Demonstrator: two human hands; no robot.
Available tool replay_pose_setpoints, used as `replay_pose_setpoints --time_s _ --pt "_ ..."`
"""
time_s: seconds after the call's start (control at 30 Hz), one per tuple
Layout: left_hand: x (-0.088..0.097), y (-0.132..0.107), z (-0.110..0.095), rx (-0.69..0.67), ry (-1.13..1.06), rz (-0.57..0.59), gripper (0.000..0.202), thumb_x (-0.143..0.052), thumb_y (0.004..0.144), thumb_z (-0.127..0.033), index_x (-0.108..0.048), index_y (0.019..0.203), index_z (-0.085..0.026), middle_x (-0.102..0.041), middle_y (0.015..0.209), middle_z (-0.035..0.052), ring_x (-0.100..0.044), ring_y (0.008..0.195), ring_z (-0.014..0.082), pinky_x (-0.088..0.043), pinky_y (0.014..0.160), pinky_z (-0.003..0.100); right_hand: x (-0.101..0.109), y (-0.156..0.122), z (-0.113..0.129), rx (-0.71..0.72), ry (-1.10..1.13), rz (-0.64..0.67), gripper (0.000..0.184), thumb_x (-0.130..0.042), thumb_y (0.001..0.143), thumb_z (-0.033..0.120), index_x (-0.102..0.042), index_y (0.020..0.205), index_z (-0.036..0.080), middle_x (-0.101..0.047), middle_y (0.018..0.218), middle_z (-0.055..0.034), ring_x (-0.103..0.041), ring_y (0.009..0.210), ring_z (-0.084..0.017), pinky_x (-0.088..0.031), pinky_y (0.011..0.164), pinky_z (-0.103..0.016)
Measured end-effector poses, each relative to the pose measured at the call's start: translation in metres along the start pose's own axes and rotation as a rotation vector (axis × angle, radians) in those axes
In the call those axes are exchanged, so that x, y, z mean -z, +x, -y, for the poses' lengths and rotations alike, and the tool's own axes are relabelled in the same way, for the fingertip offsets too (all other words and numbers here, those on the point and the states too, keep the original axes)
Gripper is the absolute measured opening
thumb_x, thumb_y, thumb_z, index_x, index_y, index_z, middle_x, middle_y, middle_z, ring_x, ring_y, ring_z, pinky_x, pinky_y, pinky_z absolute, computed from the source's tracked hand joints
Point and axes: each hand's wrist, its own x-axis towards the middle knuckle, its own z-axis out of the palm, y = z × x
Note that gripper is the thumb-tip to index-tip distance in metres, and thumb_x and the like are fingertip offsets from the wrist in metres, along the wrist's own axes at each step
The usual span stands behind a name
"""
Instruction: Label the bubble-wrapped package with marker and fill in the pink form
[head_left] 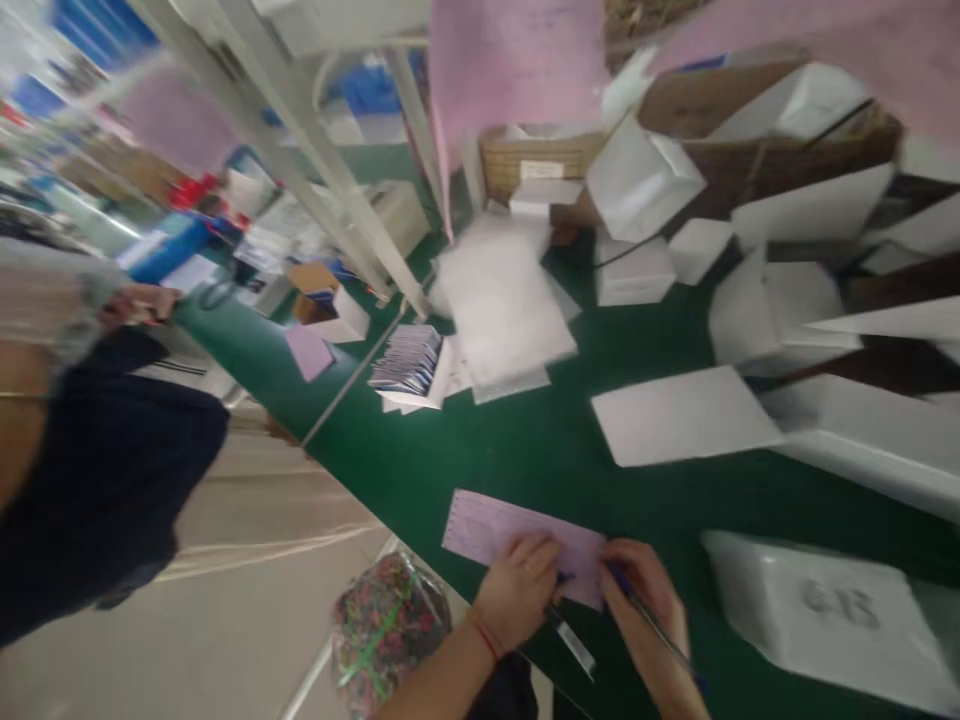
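Observation:
A pink paper slip (499,528) lies on the green table (525,450) near its front edge. My left hand (520,590) rests on the slip's near end with its fingers curled, pressing the paper down. My right hand (645,605) is closed around a blue pen (656,625), whose tip meets the slip's right end. The picture is blurred by motion.
White boxes (832,615) and a flat white sheet (682,415) crowd the table's right side. A stack of leaflets (411,365) and white bags (502,300) lie further back. Another person (90,440) in dark clothes stands at the left. A colourful bag (386,625) hangs below the table edge.

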Motion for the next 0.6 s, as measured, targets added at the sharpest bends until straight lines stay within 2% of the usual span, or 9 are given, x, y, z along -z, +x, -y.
replay_pose_setpoints --time_s 0.07,0.13,0.27,0.47,0.6 --pt "-0.006 0.002 0.002 -0.052 0.036 -0.103 0.019 -0.05 0.096 -0.018 -0.068 0.102 -0.013 -0.067 0.124 0.012 -0.057 0.123 0.0268 -0.047 0.102 0.046 0.015 0.002 0.001 0.035 -0.063 0.028 0.007 -0.064 0.085 0.029 -0.067 0.086 0.023 -0.062 0.094 -0.0064 -0.064 0.087 -0.02 -0.056 0.071 -0.032" --pt "-0.005 0.003 0.007 -0.075 0.053 -0.152 0.019 -0.049 0.097 -0.016 -0.068 0.1 -0.013 -0.067 0.123 0.0114 -0.058 0.122 0.0259 -0.047 0.102 0.045 0.012 0.007 0.002 0.08 -0.097 0.043 0.006 -0.06 0.086 0.023 -0.065 0.086 0.022 -0.061 0.091 -0.0056 -0.063 0.085 -0.019 -0.056 0.071 -0.032" --pt "0.001 0.005 0.007 -0.098 0.081 -0.148 0.018 -0.051 0.095 -0.014 -0.068 0.099 -0.013 -0.067 0.124 0.012 -0.056 0.124 0.0254 -0.047 0.102 0.044 0.0 0.012 0.002 0.112 -0.159 0.004 0.006 -0.059 0.088 0.023 -0.063 0.084 0.022 -0.061 0.082 -0.0035 -0.061 0.08 -0.019 -0.054 0.071 -0.033" --pt "0.002 0.008 0.003 -0.118 0.109 -0.194 0.018 -0.051 0.096 -0.013 -0.068 0.096 -0.011 -0.068 0.121 0.0118 -0.057 0.122 0.025 -0.046 0.101 0.042 0.002 0.006 -0.002 0.137 -0.253 -0.065 0.01 -0.063 0.088 0.023 -0.061 0.078 0.021 -0.06 0.074 -0.0011 -0.059 0.07 -0.016 -0.05 0.065 -0.03" --pt "0.002 0.009 0.003 -0.124 0.121 -0.208 0.018 -0.051 0.096 -0.014 -0.068 0.097 -0.011 -0.068 0.12 0.0115 -0.057 0.121 0.0247 -0.045 0.102 0.042 -0.001 0.01 -0.002 0.16 -0.278 -0.063 0.012 -0.063 0.088 0.023 -0.059 0.077 0.02 -0.058 0.073 -0.0002 -0.058 0.068 -0.015 -0.048 0.062 -0.027"
